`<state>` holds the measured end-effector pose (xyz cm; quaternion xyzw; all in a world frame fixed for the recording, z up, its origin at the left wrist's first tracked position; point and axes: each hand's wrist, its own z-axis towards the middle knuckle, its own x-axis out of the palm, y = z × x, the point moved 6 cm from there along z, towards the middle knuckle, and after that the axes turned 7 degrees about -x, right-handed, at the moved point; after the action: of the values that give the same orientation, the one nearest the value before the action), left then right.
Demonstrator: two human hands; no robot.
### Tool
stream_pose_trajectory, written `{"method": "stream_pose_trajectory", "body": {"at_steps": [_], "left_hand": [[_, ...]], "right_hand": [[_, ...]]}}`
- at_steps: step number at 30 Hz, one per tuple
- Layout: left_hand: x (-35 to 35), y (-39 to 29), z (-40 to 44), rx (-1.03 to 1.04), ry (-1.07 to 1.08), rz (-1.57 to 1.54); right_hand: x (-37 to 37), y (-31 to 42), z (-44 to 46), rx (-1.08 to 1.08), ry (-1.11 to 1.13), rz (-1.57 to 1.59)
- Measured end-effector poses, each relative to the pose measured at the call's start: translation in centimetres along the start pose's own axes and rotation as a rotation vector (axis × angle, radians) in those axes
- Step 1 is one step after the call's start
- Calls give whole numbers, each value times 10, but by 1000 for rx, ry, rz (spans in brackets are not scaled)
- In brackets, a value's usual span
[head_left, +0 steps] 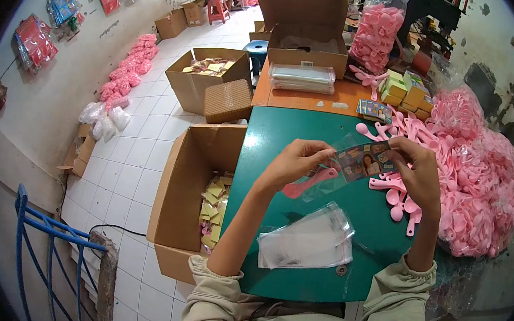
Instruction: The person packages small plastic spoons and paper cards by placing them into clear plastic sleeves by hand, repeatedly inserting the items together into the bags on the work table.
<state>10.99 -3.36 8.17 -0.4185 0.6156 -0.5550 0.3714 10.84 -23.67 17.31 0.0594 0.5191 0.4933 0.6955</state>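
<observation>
Hands [414,169] apart; printed card [362,161] between, in right grip.

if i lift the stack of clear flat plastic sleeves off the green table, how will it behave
The stack of clear flat plastic sleeves looks filmy, so it will probably flop. Its shine suggests slipperiness, and its uneven edges hint that sleeves may slide apart.

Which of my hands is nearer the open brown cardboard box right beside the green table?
Left. Your left hand is above the table, on the side toward the box; your right hand is farther across, near the loose pink plastic spoons.
</observation>
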Motion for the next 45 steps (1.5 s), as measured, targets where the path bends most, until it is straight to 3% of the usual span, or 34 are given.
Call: {"method": "stream_pose_trajectory", "body": {"at_steps": [1,4,8,12,18,21,26,29,32,36,39,45], "left_hand": [[1,-2,-1,-3,7,9],[2,-5,-3,3,26,-6],[0,-7,-5,18,13,-14],[1,-7,-5,8,0,22],[7,-1,1,60,37,192],[19,-6,-1,150,57,188],[28,-13,-5,198,-24,378],[26,-20,-11,7,-120,619],[10,-14,-11,-53,-28,521],[-21,-9,-15,74,67,90],[-28,-19,-23,92,32,17],[-26,-16,-25,78,62,76]], "right_hand": [[2,2,0,15,43,-11],[-2,-2,-1,-61,-128,-2],[-13,-2,-1,-7,-303,183],[-3,8,-1,-80,-67,-81],[15,13,-1,-50,111,3],[38,4,-3,52,380,120],[61,3,-5,-251,392,89],[65,-6,-5,-48,474,165],[57,-26,1,89,369,302],[40,-46,9,55,192,457],[37,-27,9,253,196,553],[46,-31,8,200,268,568]]}}
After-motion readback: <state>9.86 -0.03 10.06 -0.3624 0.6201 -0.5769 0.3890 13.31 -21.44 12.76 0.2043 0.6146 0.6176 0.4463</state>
